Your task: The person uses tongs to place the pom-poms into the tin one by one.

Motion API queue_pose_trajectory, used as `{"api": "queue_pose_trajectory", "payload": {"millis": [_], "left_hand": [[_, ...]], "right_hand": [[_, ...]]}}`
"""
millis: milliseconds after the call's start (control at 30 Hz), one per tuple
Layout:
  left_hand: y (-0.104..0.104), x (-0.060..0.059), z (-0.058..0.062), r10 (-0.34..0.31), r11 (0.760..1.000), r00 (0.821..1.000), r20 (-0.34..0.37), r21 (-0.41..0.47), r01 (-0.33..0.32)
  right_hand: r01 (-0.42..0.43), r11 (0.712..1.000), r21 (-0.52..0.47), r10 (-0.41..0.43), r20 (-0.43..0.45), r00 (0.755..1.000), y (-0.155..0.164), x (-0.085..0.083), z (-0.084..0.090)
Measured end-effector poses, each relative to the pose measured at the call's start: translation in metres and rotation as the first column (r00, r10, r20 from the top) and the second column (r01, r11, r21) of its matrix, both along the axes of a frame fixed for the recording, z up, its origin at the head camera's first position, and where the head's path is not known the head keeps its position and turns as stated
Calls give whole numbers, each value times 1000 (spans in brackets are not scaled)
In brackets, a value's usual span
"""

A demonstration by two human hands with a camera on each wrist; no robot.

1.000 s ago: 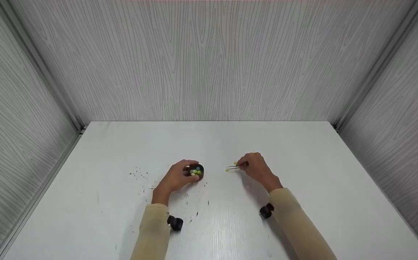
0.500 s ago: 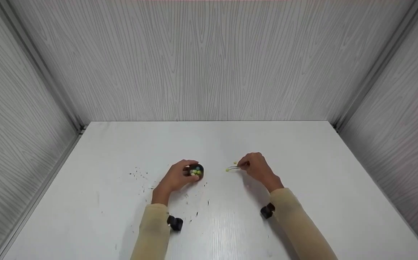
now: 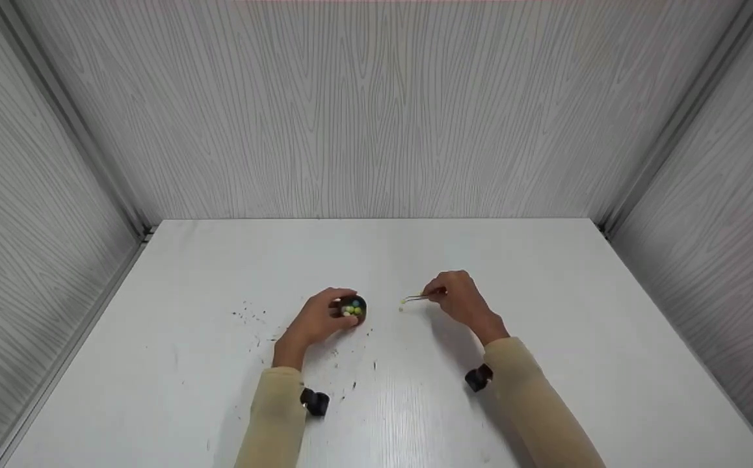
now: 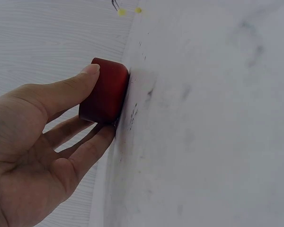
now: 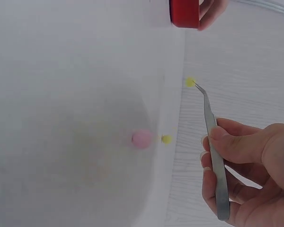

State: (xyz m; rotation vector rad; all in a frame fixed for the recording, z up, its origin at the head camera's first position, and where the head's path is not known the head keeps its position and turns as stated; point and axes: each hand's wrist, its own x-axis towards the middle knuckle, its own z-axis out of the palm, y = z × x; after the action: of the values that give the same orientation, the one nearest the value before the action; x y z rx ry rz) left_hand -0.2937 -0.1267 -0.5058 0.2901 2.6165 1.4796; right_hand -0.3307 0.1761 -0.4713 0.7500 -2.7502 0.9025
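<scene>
My left hand (image 3: 315, 317) grips a small round cup (image 4: 106, 90), red on its outer wall, low on the white table. Several small green, white and blue beads (image 3: 354, 311) lie inside it in the head view. To the right, my right hand (image 3: 458, 296) pinches slim metal tweezers (image 5: 215, 156) with bent tips, pointing left toward the cup. At those tips is a yellow bead (image 5: 190, 81), off the table. A second yellow bead (image 5: 166, 139) sits on the tabletop near the right hand, and it does not show in the head view.
Dark specks (image 3: 250, 312) are scattered over the white table (image 3: 513, 260) to the left of and below the cup. A round pink patch (image 5: 142, 139) shows by the second bead in the right wrist view. Grey wood-grain walls (image 3: 376, 117) enclose the back and sides.
The right hand and tweezers have shifted slightly left and upward, and the yellow bead at the tips has come off the table with them. My left hand and the cup have stayed in place.
</scene>
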Motion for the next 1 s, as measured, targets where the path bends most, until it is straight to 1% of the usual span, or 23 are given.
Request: {"api": "queue_pose_trajectory", "payload": {"millis": [333, 467, 567, 700, 800, 1000], "left_hand": [[0, 0, 0, -9, 1000, 1000, -11, -1, 9], [-1, 0, -1, -8, 1000, 1000, -15, -16, 8], [-1, 1, 1, -6, 1000, 1000, -1, -24, 6], [-1, 3, 2, -4, 1000, 1000, 7, -17, 4], [-2, 4, 3, -8, 1000, 1000, 0, -9, 8], [-2, 3, 2, -9, 1000, 1000, 7, 0, 9]], "right_hand": [[-19, 999, -43, 20, 17, 1000, -12, 4, 8], [-25, 999, -43, 25, 18, 1000, -18, 7, 11], [-33, 999, -42, 34, 11, 999, -22, 9, 13], [-45, 998, -43, 45, 8, 999, -28, 11, 14], [-47, 998, -35, 48, 8, 999, -32, 13, 15], [-74, 997, -26, 74, -5, 997, -39, 14, 18]]}}
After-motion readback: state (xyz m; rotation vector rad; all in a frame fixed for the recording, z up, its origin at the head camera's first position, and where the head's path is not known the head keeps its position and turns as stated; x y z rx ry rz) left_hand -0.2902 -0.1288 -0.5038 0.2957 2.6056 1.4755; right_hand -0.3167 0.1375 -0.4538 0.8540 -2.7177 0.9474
